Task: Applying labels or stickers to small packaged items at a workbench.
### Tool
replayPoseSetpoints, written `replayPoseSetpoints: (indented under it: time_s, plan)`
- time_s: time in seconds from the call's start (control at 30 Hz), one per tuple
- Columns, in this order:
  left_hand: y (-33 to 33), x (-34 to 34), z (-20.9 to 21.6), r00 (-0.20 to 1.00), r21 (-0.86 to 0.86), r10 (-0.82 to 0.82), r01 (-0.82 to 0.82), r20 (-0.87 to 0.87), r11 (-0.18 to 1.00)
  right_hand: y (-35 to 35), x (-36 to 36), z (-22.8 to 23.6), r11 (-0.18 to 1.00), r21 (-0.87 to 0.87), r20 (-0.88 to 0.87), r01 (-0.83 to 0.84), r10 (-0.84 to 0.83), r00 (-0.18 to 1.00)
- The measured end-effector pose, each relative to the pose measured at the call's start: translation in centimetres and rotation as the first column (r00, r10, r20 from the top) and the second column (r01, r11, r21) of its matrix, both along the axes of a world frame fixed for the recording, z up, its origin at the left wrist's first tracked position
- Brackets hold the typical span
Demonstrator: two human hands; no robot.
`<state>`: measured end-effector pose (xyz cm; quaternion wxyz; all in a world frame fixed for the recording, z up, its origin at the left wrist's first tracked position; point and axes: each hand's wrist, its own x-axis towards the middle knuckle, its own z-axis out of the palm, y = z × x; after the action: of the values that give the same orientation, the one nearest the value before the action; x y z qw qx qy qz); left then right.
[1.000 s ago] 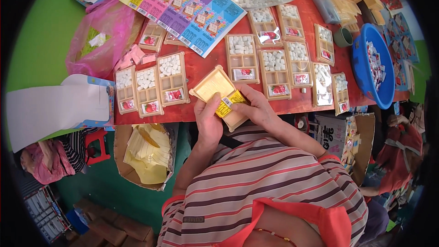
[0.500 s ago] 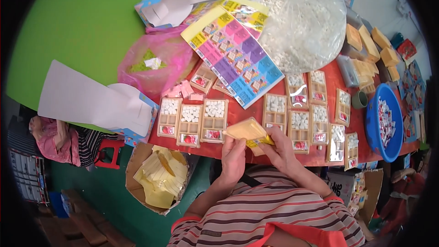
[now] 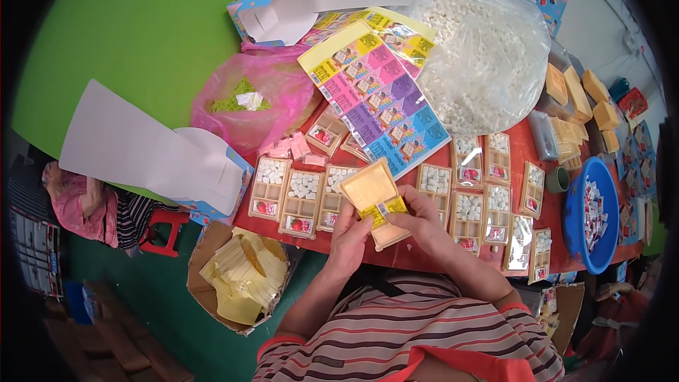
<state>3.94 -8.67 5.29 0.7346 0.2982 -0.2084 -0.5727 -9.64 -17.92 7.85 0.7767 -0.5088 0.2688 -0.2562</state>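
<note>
Both hands hold a small tan hinged box [image 3: 370, 189] above the table's near edge. A yellow printed sticker [image 3: 382, 212] lies across its hinge area. My left hand [image 3: 348, 240] grips the box's left side, thumb by the sticker. From the right, my right hand [image 3: 427, 225] has its fingers closed at the sticker and the lower half. Just beyond are open compartment trays [image 3: 303, 200] holding white cubes and a small red-printed packet each. Colourful sticker sheets [image 3: 378, 95] lie farther back, partly over other trays.
A large clear bag of white cubes [image 3: 488, 56] stands at the back. On the right is a blue basin [image 3: 593, 219] of small packets, with tan boxes [image 3: 576, 92] behind. A pink bag [image 3: 233, 120] and open carton [image 3: 226, 177] are left. Below sits a box of yellow backing paper [image 3: 244, 276].
The tan box has tilted so that its inside and the sticker face me more. My right hand has moved in from the box's side onto the sticker. The whole view has shifted slightly.
</note>
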Motion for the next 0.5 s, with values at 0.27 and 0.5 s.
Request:
replayPoseSetpoints:
  time_s: [0.27,0.5]
  plan:
    - [0.6,0.6,-2.0,0.989,0.078,0.079,-0.089,0.125,0.993,-0.3,1.6,-0.1,0.994,-0.093,0.013,-0.051,0.053,0.999]
    - [1.3,2.0,-2.2,0.957,0.051,0.109,-0.127,0.269,0.991,-0.3,1.9,2.5,0.923,-0.357,-0.163,-0.143,0.089,0.983]
